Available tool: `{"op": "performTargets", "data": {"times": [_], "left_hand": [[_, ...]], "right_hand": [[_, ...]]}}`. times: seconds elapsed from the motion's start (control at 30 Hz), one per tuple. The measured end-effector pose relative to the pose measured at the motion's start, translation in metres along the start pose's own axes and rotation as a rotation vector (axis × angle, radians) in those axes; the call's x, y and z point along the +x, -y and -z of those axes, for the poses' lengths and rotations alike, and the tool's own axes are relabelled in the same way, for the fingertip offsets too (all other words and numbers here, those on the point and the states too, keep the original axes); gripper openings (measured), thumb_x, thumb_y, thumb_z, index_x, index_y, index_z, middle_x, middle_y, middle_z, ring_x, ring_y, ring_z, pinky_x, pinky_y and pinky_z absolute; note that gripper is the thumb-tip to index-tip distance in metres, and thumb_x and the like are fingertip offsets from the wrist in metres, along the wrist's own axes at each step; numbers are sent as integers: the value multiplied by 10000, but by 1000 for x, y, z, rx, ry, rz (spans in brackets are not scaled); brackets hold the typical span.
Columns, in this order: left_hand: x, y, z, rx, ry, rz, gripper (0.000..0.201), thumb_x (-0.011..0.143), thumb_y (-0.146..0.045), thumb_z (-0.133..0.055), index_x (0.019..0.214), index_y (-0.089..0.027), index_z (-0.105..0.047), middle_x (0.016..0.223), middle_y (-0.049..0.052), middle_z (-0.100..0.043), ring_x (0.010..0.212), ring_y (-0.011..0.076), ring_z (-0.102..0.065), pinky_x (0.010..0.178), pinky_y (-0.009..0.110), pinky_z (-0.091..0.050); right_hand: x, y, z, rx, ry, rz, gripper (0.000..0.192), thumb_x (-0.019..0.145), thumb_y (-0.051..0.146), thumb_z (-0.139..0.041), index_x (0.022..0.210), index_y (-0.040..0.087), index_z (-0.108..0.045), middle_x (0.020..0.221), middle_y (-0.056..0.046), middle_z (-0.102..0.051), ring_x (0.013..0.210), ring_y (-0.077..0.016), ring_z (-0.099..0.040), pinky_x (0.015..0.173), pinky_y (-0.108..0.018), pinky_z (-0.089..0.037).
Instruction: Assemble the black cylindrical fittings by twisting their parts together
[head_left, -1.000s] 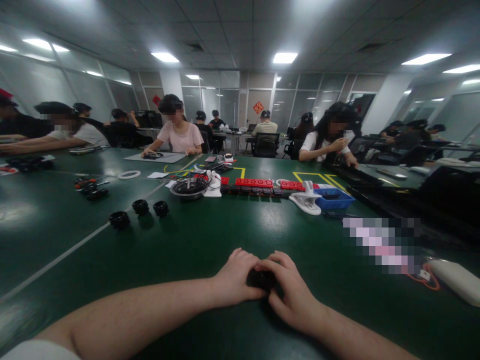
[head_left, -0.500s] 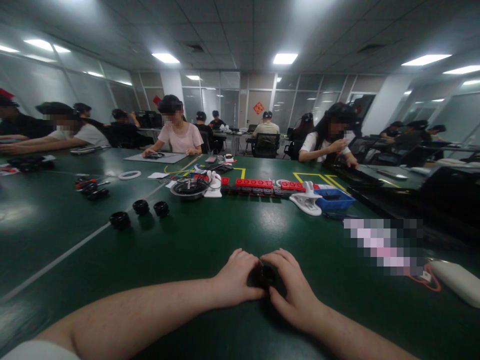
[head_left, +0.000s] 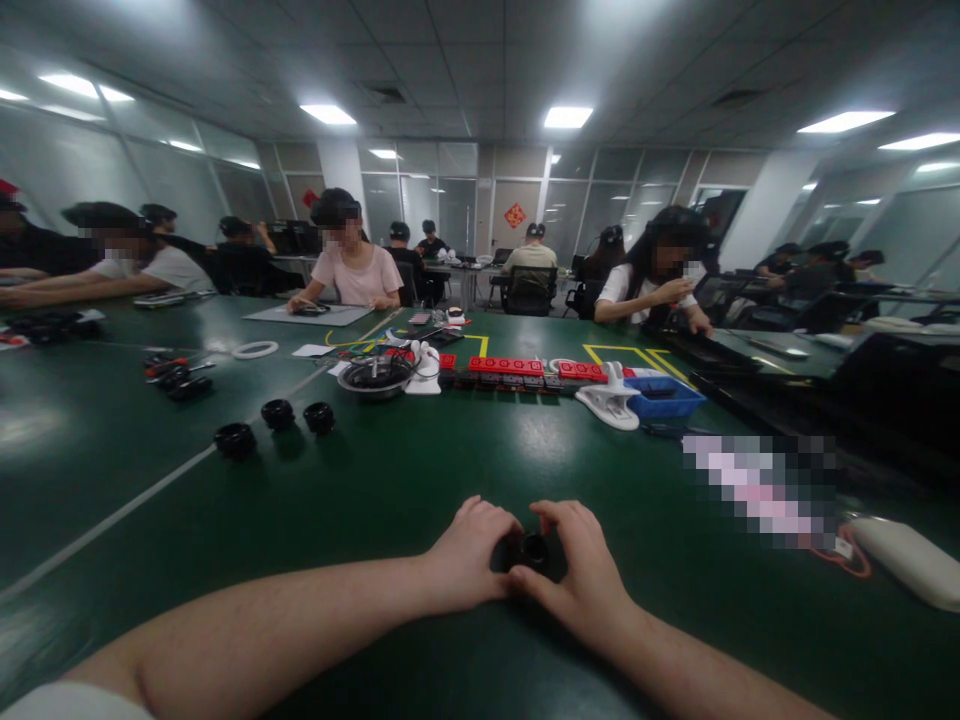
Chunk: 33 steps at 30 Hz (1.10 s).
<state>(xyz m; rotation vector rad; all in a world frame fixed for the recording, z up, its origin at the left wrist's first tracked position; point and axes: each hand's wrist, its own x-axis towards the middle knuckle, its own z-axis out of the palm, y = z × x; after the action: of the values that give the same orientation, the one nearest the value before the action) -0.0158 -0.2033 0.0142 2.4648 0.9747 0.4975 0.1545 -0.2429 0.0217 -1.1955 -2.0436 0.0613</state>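
Centrally, left hand [head_left: 472, 555] and right hand [head_left: 581, 575] pinch small black ring-shaped part [head_left: 533, 550] between fingertips, on green table [head_left: 420, 470] at 6 o'clock. Three similar black parts [head_left: 277, 425] at 10 o'clock. No legible writing.

Colours on your table

Your table [head_left: 420, 470] is dark green, the little round part [head_left: 534, 551] is black, the tray [head_left: 664, 397] is blue.
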Motion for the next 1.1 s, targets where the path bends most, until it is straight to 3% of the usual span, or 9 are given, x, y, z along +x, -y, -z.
{"op": "performTargets", "data": {"times": [0.17,0.47,0.83,1.1], "left_hand": [[-1,0,0,6,-15,-13,315,648,-362,-639,885,-190,-523,854,9,-564,855,200,-498,928,408,-273],[0,0,-1,-3,-9,0,321,647,-349,-638,901,-191,-520,875,12,-560,873,208,-494,946,438,-250],[0,1,-2,46,8,3,311,633,-331,-636,875,-189,-500,840,0,-531,858,200,-480,920,410,-281],[1,1,-4,40,5,10,245,637,-317,-643,796,-194,-505,816,-15,-528,868,194,-482,932,409,-258]], "right_hand": [[0,0,-1,3,20,-33,356,666,229,-623,986,176,-474,780,-37,-538,732,-203,-512,678,-375,-423],[-3,-1,3,184,98,99,361,705,103,-489,1051,193,-438,937,-74,-550,890,-210,-493,772,-380,-445],[-1,1,5,253,141,91,385,636,51,-463,992,199,-473,919,-70,-511,897,-212,-468,780,-388,-434],[0,6,6,207,231,203,505,616,6,-406,1070,226,-423,882,-25,-551,919,-194,-477,978,-514,-236]]}}
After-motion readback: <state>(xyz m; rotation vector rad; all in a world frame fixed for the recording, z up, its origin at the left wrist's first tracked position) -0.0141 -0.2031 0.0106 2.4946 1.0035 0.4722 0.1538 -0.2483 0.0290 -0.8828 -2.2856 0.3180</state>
